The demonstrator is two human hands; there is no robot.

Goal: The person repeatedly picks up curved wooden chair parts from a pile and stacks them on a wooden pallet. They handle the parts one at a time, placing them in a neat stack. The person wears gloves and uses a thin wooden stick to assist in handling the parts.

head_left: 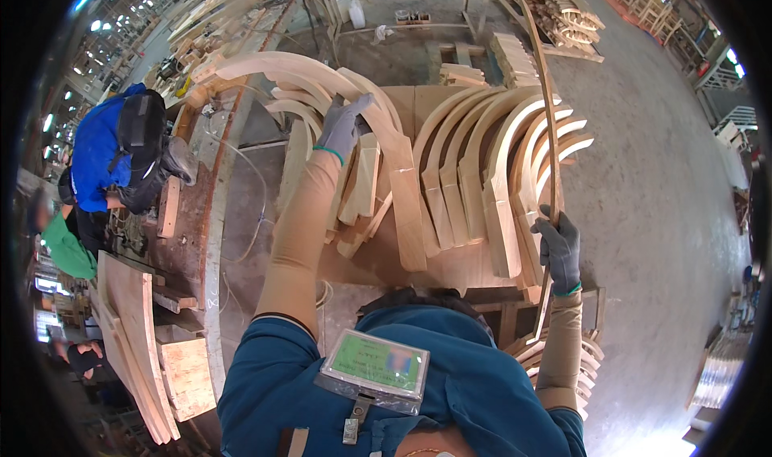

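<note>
My left hand [346,126], in a grey glove with a teal cuff, grips a large curved wooden piece [408,208] near the middle of its bend. Its straight end points toward me over the worktable [338,268], and its arc sweeps away to the far left. On the right, my right hand [557,250], gloved the same way, is closed around a long thin wooden strip [550,119] that stretches from far to near. Between the hands stands a row of similar curved wooden pieces [500,208], side by side. Short wooden blocks [363,180] lie beneath my left forearm.
A long workbench [205,240] runs along the left, with a person in blue [100,147] beside it. Stacked boards [133,344] lean at the lower left. More curved parts [559,11] are piled at the far right, and concrete floor [643,216] stretches along the right.
</note>
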